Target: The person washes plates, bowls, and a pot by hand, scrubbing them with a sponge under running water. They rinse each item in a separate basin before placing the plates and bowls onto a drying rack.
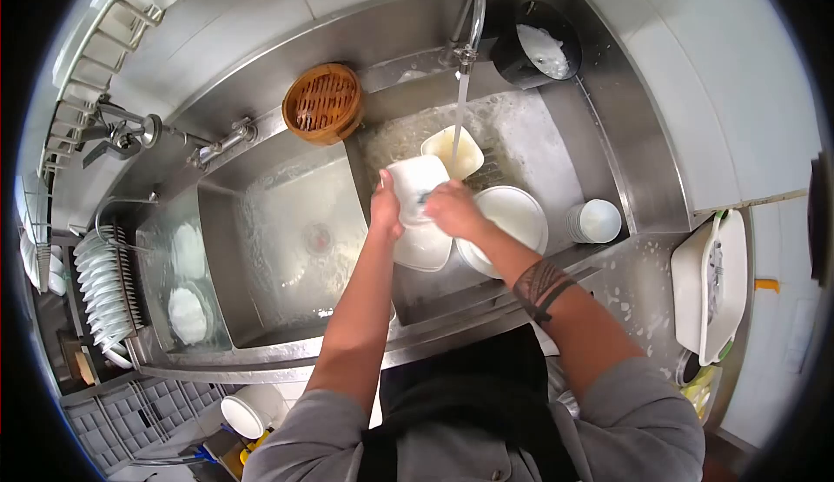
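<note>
My left hand (386, 207) grips the left edge of a white square dish (417, 174), thumb along its side, tilted over the right basin. Inside that dish, my right hand (455, 211) is closed, with a small dark greyish thing at its fingertips that I cannot make out. Just behind, water from the faucet (467, 55) runs into a cream square bowl (465, 156). Another white dish (423, 252) lies beneath my hands, partly hidden. To its right are white round plates (512, 217), partly covered by my right forearm.
A bamboo steamer (322, 104) stands at the back by the divider. The left basin (300, 239) holds water. A black bucket (537, 45) with suds sits back right, near stacked white bowls (598, 221). A white tub (709, 287) is far right; racked plates (102, 287) stand far left.
</note>
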### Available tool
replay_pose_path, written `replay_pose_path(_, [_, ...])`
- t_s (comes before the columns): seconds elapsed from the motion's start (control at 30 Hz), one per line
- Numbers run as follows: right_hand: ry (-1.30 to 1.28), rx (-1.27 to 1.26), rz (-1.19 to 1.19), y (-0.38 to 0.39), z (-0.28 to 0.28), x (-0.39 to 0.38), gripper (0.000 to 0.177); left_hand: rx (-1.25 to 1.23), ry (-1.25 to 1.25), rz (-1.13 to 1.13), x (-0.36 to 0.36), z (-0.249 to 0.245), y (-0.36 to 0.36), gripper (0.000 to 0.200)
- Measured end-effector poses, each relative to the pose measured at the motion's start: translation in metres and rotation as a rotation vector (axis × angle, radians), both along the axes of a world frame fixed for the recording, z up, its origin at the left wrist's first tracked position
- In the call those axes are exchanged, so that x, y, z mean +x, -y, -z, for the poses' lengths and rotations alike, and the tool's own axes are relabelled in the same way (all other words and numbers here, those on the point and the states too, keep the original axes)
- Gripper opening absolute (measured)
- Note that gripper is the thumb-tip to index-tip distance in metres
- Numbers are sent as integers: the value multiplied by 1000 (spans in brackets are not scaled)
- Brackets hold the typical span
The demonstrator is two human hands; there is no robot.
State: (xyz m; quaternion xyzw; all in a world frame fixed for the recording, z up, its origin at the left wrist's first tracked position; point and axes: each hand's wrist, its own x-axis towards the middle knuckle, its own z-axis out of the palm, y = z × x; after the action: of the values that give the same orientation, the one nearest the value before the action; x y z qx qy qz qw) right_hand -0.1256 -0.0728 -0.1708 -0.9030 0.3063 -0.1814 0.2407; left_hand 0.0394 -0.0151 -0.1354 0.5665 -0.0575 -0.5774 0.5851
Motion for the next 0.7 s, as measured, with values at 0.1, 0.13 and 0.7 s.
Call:
replay_pose_path(0.1, [-70,-121,238,14,-8,3,3,131,254,174,-22,30,4,68])
replay_pose_path(0.13, [-51,3,248,7,-8,17,3,122,443,181,-30,28,11,67])
replay_pose_path(0.7, [834,1217,300,66,-52,-115,12,435,1405,822,14,69,-24,58])
